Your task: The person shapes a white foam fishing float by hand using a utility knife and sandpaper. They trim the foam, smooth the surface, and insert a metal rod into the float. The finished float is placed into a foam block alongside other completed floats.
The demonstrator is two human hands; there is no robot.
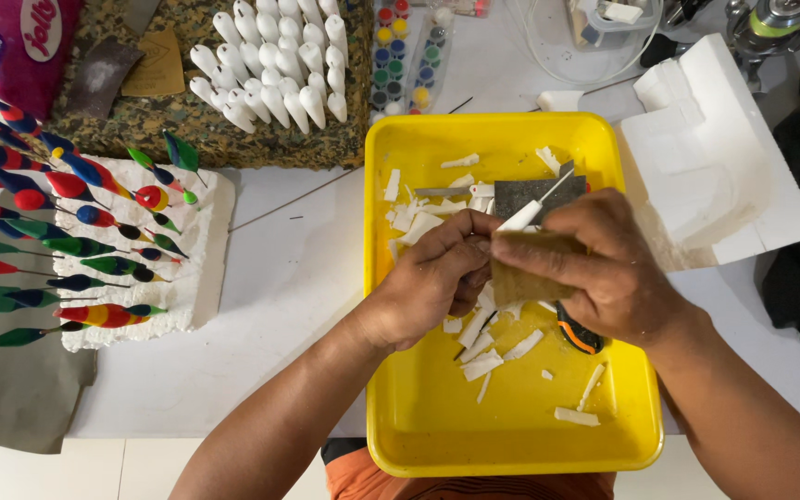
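Over a yellow plastic tray (418,435) my left hand (432,278) pinches a small white float blank (522,216) with a thin white stem that points up to the right. My right hand (594,264) presses a folded piece of tan sandpaper (525,268) against the blank. Several white shavings and offcuts (483,356) lie on the tray floor. A dark grey sheet (534,193) and a thin blade (442,192) rest at the tray's far side. An orange and black knife handle (578,335) shows under my right hand.
Painted floats (94,218) on sticks stand in a white foam block (206,268) at the left. Unpainted white float bodies (275,65) stand in a speckled foam pad behind it. Small paint pots (400,51) sit at the back. A big white foam piece (715,157) lies at the right.
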